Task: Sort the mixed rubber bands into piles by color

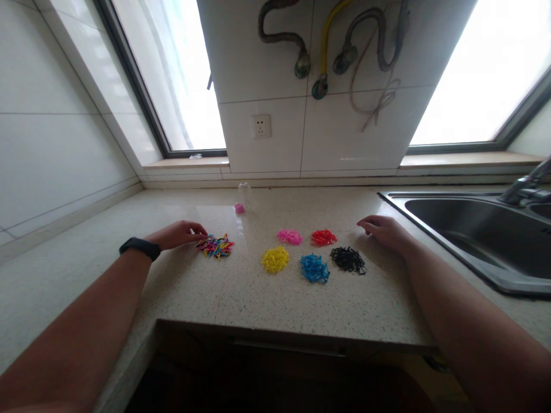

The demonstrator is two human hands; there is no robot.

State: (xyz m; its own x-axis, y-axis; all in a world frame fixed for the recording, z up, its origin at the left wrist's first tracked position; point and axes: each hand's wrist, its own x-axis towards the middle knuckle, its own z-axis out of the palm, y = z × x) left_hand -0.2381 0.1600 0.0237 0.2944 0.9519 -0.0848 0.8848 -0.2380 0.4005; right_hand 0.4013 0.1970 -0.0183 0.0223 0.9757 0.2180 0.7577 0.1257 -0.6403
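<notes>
My left hand (183, 234) wears a dark wristband and reaches to the left edge of a mixed-colour pile of small rubber bands (217, 246). Its fingertips are drawn together against the pile; what lies between them is too small to make out. On the right, my right hand (381, 229) rests on the counter with its fingers loosely apart and nothing seen in them. Nearest to it are black rubber bands (348, 260) and red ones (323, 237). Blue bands (314, 268), yellow bands (275, 260) and pink bands (290, 236) form separate piles in the middle.
A clear jar (244, 195) stands towards the back of the speckled counter (215, 292), with a pink cap (239, 209) before it. To the right is a steel sink (473, 229) with a faucet (527, 183). A wall socket (260, 126) sits behind.
</notes>
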